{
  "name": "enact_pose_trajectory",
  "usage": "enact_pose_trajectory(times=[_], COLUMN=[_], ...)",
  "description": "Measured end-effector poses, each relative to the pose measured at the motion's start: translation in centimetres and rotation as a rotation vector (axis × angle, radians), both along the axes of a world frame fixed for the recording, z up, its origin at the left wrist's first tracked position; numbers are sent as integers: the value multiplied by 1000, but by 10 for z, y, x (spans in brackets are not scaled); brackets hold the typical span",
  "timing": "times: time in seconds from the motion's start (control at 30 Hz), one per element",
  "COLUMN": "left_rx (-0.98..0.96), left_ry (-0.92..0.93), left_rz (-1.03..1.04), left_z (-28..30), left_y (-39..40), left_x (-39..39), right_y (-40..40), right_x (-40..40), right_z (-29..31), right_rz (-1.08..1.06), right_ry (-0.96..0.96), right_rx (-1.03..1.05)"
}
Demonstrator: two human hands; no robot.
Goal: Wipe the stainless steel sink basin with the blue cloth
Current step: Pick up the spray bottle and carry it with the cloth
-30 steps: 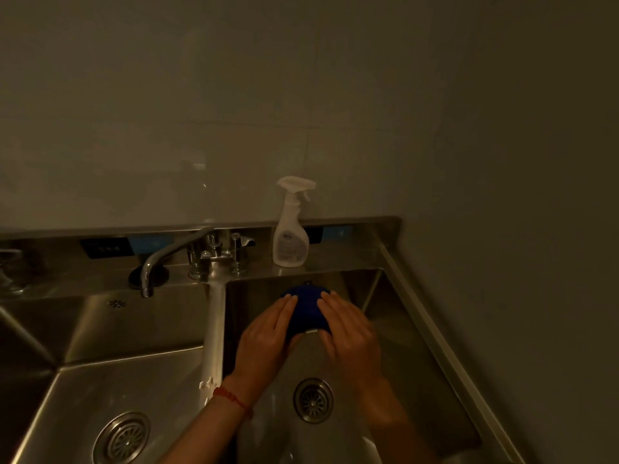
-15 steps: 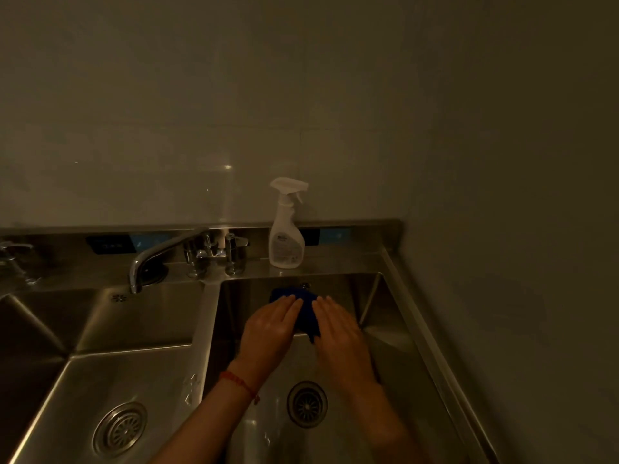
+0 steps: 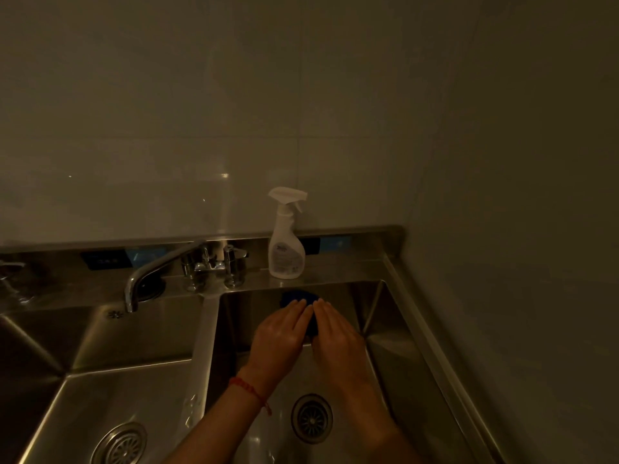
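The blue cloth [image 3: 296,297] lies flat against the back wall of the right stainless steel sink basin [image 3: 385,356]. Most of the cloth is hidden under my hands; only its top edge and a strip between the hands show. My left hand [image 3: 279,333], with a red string at the wrist, presses on the cloth with straight fingers. My right hand [image 3: 336,333] presses beside it, fingers straight too, the fingertips of both hands almost touching. The basin's round drain [image 3: 311,418] sits below my wrists.
A white spray bottle [image 3: 284,239] stands on the ledge just behind the right basin. The tap [image 3: 160,271] points over the left basin [image 3: 110,390], which has its own drain [image 3: 120,447]. A wall closes off the right side.
Both hands have pushed the cloth up the back wall of the basin towards the rim, and they have closed together over it so less blue shows.
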State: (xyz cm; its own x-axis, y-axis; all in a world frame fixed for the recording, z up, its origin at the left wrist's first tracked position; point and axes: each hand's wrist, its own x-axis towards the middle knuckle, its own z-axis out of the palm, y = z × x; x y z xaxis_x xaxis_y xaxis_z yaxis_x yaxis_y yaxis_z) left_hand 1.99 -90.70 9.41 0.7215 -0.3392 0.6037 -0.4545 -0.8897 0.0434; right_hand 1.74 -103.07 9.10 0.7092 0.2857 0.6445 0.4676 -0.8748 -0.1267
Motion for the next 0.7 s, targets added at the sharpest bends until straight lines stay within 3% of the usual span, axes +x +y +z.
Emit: enact_pose_trajectory(times=[0.27, 0.53, 0.7], left_rx=[115, -19, 21], left_ry=[-22, -5, -24], left_rz=[-83, 72, 164], left_z=[12, 32, 53], left_y=[11, 23, 26], left_x=[18, 51, 97], right_y=[-19, -37, -42], right_x=[21, 44, 54], right_z=[1, 11, 7], right_rz=[17, 4, 3], right_ry=[-73, -136, -148], right_rx=[-3, 23, 31])
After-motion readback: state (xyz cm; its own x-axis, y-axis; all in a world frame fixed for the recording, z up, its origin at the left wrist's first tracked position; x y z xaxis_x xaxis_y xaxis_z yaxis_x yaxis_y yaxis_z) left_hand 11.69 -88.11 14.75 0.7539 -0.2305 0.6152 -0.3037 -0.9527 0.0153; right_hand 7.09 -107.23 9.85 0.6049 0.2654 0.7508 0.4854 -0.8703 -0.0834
